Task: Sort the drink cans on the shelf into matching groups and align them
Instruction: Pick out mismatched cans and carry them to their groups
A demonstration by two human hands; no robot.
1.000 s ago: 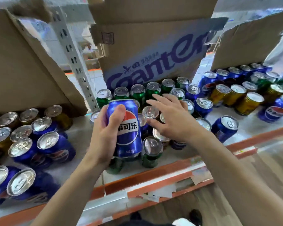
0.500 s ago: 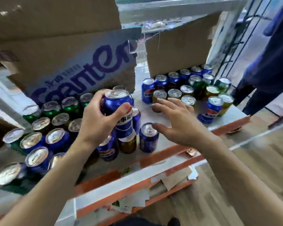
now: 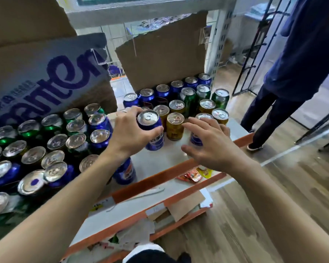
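Note:
My left hand (image 3: 128, 132) grips a blue Pepsi can (image 3: 152, 130) upright, low over the white shelf (image 3: 160, 162) beside a gold can (image 3: 175, 126). My right hand (image 3: 209, 143) hovers with spread fingers in front of another blue can (image 3: 197, 137), its fingertips near the gold can. Behind them stand gold cans (image 3: 207, 107), green cans (image 3: 219, 98) and a back row of blue cans (image 3: 162, 92). To the left is a dense cluster of green cans (image 3: 49, 123) and blue cans (image 3: 100, 136).
Cardboard box panels (image 3: 160, 59) stand behind the cans. The shelf has an orange front edge (image 3: 160, 181), with paper and wrappers on the level below. A person in dark blue clothes (image 3: 292, 73) stands to the right on the wooden floor.
The view has swung right. My left hand has carried the blue can rightward and down to the gold cans at the shelf's right end. My right hand moved along with it.

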